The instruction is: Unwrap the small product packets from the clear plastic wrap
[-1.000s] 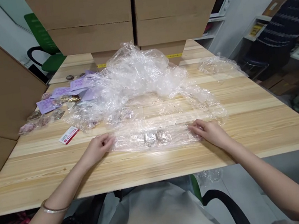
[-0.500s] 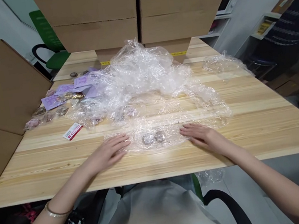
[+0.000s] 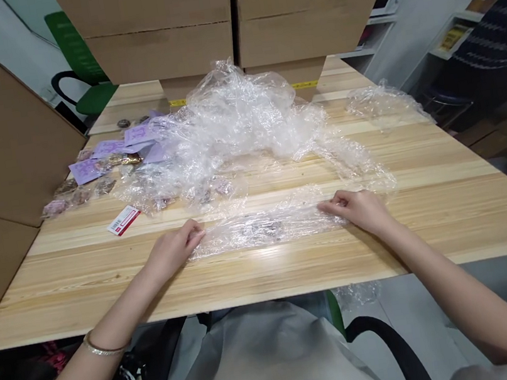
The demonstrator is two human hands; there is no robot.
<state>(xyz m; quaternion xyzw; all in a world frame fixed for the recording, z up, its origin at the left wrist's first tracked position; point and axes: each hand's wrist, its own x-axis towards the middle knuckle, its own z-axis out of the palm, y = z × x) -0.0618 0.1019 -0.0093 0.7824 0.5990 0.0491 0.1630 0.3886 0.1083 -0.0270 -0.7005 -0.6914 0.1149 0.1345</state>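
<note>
A strip of clear plastic film (image 3: 296,221) lies across the front of the wooden table, stretched between my two hands. My left hand (image 3: 178,242) pinches its left end, fingers pressed together. At the right end my right hand (image 3: 356,207) pinches the film between thumb and fingers. Under the layers, small dark and silvery wrapped pieces (image 3: 264,229) show dimly near the middle; the film blurs their kind. Behind the strip rises a big crumpled heap of clear plastic film (image 3: 247,115).
Left of the heap lie purple cards (image 3: 107,149), small wrapped pieces (image 3: 80,195) and a red-and-white card (image 3: 123,220). Cardboard boxes stand at the left (image 3: 3,145) and back (image 3: 154,33). More film (image 3: 386,105) lies back right. A person (image 3: 492,33) is at far right.
Both hands went from lying flat with fingers stretched out to pinching the film's ends, a little farther apart. The film now covers the small pieces, which showed more plainly before.
</note>
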